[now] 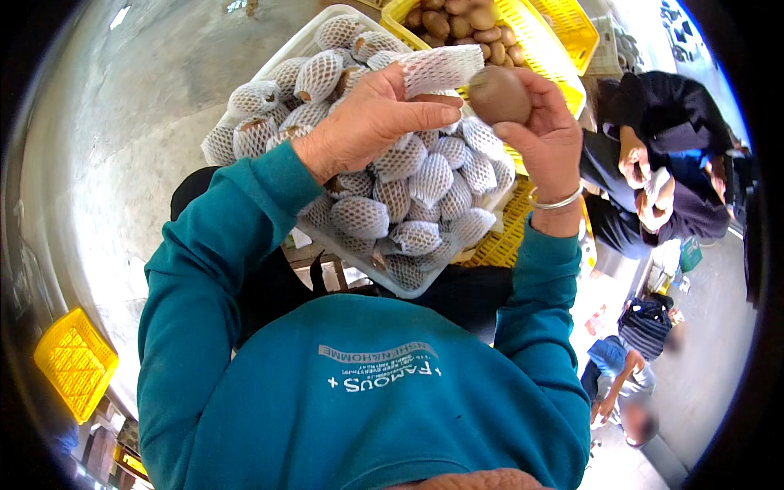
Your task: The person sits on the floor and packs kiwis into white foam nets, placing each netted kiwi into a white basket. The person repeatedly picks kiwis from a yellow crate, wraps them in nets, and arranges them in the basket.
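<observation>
My left hand (383,113) holds a white foam net sleeve (442,66), its fingers inside or behind the near end; the far end points at a bare brown kiwifruit (499,96). My right hand (545,125) grips that kiwifruit between thumb and fingers, close beside the sleeve's end. Below both hands, a white plastic crate (361,274) is heaped with kiwifruit in white foam nets (431,179). Beyond it, a yellow plastic crate (542,46) contains loose bare kiwifruit (436,24).
Another yellow crate (499,242) lies beneath the white crate's right side. Co-workers sit at the right, one with hands (652,190) around a white item. A yellow basket (76,365) stands on the floor at far left. My knees flank the white crate.
</observation>
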